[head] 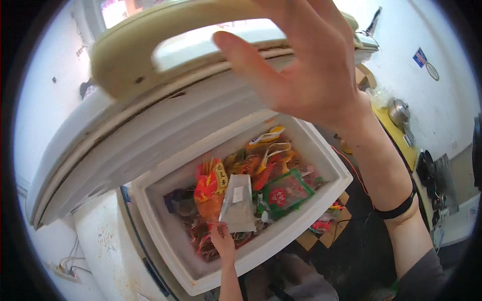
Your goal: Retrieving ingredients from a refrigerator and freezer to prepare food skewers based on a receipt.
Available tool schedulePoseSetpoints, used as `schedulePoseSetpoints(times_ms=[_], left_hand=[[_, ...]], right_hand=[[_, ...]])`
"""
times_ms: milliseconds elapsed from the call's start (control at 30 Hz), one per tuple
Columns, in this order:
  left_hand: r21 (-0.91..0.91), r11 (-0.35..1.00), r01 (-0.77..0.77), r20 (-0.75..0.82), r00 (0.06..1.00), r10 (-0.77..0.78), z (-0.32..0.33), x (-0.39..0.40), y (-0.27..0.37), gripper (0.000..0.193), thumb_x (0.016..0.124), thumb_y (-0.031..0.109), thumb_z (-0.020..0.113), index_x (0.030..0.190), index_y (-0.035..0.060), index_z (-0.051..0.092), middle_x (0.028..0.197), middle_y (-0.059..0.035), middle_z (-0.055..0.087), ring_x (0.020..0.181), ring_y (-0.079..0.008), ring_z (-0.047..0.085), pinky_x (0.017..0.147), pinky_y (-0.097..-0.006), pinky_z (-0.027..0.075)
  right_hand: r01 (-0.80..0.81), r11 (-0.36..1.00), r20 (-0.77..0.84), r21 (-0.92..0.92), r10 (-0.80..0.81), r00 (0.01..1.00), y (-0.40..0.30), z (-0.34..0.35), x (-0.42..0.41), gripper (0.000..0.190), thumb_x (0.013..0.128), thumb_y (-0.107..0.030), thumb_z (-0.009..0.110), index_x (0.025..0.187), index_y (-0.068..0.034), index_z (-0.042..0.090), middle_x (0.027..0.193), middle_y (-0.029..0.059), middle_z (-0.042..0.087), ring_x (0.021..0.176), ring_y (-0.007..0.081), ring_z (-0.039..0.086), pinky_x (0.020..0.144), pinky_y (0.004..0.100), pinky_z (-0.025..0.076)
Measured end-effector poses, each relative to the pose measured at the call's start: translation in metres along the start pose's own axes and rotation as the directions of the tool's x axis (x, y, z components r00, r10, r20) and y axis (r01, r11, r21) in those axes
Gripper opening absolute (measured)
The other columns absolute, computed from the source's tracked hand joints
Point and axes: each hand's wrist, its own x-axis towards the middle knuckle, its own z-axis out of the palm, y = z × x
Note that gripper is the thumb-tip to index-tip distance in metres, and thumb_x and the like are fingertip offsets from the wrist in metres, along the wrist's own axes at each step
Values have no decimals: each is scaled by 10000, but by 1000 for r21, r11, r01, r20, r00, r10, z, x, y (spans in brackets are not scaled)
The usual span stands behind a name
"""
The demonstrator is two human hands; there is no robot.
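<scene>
In the head view a white chest freezer (pixel 320 201) stands before me, its lid (pixel 188 113) raised and tilted. My right hand (pixel 308 64) is up at the lid's beige handle (pixel 120 56), thumb spread to the left. Its fingertips run out of the top of the picture, so their grip is hidden. Down inside the freezer, my left hand (pixel 223 239) pinches the lower end of a red and orange plastic food bag (pixel 211 188). Right beside that bag lies a pale, flat packet (pixel 238 205). Farther right is a green-edged printed packet (pixel 288 193).
Several yellow and red food bags (pixel 269 156) fill the freezer's back. On the right, a metal pot (pixel 399 111) stands on a yellow surface (pixel 389 131). A red cable (pixel 352 163) hangs beside the freezer. Colourful packets (pixel 322 225) lie on cardboard (pixel 331 237) on the dark floor.
</scene>
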Motion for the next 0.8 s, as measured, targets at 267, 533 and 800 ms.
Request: schedulePoseSetpoints(times_ms=[267,533,800], left_hand=[[29,999,34,30,999,-35,79,28,-12,81,948,61,584,998,11,623,912,-90,669,854,-188,640,767,-335,497],[-25,996,-87,166,982,90,219,93,28,119,944,125,612,996,30,662,959,-69,684,910,-191,638,834,-331,493],[46,995,90,277,956,-99,304,144,26,138,957,139,597,989,29,673,943,-42,671,911,-153,618,810,-309,486]], right_hand=[[-387,919,202,-79,395,896,-3,-134,-96,438,896,-67,643,1315,-6,530,1193,141,608,1039,246,624,927,378,503],[-526,833,223,-172,553,803,30,-211,-211,483,893,-13,601,1353,13,457,1264,168,539,1098,254,611,956,378,511],[-903,349,244,-250,925,290,-30,-284,-364,233,829,107,616,1040,19,661,903,112,661,783,193,650,720,311,520]])
